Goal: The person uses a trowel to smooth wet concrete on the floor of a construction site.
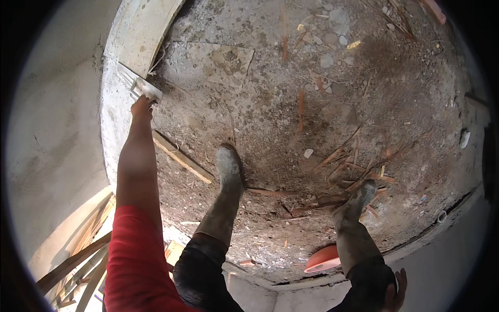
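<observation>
1. Stretches bare left arm (136,161) forward, nearly straight, beneath red fabric sleeve (136,255).
2. Grips with bare left hand (142,106), fingers curled.
3. Shows bare right hand (401,292) low, beside black-clad right knee (370,278), fingers loosely extended.

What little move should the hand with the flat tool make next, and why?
Perhaps draw the flat tool a little closer to the body. The left hand grips it at the end of a stretched-out arm, beside the long pale board, and the right hand is far off to the other side, so closer might be easier to control.
</observation>
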`<state>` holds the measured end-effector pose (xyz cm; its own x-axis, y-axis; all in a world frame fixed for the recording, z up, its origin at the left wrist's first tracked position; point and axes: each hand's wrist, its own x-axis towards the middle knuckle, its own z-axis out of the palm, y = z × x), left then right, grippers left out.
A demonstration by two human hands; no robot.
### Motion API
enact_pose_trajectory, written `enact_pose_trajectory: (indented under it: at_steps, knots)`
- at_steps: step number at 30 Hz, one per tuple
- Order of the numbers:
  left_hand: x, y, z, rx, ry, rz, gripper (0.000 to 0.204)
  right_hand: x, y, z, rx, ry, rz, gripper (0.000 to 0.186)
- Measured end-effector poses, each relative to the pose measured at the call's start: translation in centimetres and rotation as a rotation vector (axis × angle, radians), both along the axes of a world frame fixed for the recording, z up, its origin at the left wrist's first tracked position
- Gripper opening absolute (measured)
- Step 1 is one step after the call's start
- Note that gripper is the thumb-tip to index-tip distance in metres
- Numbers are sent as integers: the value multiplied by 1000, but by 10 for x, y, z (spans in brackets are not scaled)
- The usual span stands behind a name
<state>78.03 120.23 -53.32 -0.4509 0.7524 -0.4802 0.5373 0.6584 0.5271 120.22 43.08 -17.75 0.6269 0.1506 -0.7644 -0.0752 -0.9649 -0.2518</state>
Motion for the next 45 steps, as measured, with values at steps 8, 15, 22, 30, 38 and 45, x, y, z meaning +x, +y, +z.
enact_pose_trajectory:
  at_steps: [8, 15, 22, 30, 38, 45]
  knots:
    - [67, -281, 37, -231, -630, -27, 42, -19, -13, 24, 66, 156, -210, 40]
    - [224, -621, 242, -649, -610, -466, 33, -45, -107, 26, 244, -96, -215, 41]
    - [359, -791, 457, -444, -418, -1792, 50, -51, -133, 118, 509, -111, -971, 44]
    - [272, -858, 564, -756, -76, -3045, 58, -217, -313, 189, 270, -460, -1406, 54]
    - [153, -843, 585, -1059, 241, -2857, 57, -647, -336, 186, -408, 147, -1959, 60]
    - [132, -926, 609, -1172, 537, -3203, 60, -813, -263, 255, -225, 443, -1770, 44]
